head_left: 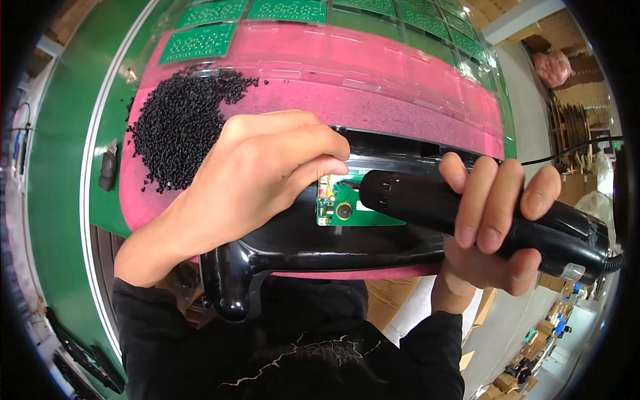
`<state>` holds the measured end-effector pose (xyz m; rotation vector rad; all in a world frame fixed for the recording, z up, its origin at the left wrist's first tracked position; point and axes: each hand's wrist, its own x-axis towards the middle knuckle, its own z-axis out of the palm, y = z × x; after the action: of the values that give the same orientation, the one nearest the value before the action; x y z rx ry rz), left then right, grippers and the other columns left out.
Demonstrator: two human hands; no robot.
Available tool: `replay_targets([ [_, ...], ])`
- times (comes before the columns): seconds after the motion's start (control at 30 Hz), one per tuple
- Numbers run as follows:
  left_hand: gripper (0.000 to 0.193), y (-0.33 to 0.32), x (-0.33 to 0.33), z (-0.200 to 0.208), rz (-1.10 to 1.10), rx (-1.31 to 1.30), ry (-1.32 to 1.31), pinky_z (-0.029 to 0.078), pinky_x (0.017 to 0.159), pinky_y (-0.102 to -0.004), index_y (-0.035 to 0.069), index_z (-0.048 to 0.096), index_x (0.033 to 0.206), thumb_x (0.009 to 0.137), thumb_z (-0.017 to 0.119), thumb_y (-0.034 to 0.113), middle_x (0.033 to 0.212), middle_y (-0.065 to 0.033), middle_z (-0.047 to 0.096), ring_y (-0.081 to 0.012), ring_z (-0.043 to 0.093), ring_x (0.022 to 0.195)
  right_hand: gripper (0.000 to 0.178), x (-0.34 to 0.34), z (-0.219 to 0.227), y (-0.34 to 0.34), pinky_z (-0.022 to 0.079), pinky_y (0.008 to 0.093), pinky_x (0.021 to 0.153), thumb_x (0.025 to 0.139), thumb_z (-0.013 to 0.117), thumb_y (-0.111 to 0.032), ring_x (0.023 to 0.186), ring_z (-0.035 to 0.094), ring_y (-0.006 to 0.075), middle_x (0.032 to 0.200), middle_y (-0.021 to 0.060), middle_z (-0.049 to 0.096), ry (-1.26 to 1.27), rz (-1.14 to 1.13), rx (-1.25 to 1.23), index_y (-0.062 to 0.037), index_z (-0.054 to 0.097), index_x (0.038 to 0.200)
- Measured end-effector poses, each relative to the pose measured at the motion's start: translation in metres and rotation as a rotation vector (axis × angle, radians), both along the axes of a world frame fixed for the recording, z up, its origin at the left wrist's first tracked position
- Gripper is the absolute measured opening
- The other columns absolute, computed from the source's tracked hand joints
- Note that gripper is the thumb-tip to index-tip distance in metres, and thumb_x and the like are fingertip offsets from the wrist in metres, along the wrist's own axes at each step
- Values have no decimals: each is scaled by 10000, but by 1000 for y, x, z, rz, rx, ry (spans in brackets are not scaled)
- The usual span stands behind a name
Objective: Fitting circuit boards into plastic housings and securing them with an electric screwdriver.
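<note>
My right hand [492,212] is wrapped round a black electric screwdriver [407,197], which lies slanted with its nose to the left. The thin bit reaches down to a green circuit board [368,217] set in a glossy black plastic housing [333,250]. At the board's upper left corner, my left hand [263,157] is closed with thumb and forefinger together, close to the bit. What those fingertips pinch, if anything, is hidden. The screwdriver's body covers the right part of the board. A rounded arm of the housing points toward me at lower left.
A large pile of small black screws [177,127] lies on the pink mat [300,100]. Beyond it, clear plastic trays hold several green circuit boards [199,43]. A small dark object [107,165] rests on the green table left of the mat. A black cable [573,147] runs off right.
</note>
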<state>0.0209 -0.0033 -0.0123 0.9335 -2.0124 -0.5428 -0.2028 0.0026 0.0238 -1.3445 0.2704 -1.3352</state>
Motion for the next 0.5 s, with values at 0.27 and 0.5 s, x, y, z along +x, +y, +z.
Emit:
replay_targets([
  [0.27,109,0,3,-3,35,19,-35,496,588,-334,-14,649,861,773,703,20,759,-127,640,-286,638,672,387,17,2,7,381,333,735,766,758,-289,575,477,109,676,-37,514,144,-156,85,-162,476,999],
  [0.5,108,4,3,3,101,89,-97,471,594,-391,-26,584,855,858,638,67,750,-168,599,-357,606,685,345,41,16,-7,470,336,808,784,712,-239,608,474,118,694,3,475,391,-130,112,-96,434,931],
])
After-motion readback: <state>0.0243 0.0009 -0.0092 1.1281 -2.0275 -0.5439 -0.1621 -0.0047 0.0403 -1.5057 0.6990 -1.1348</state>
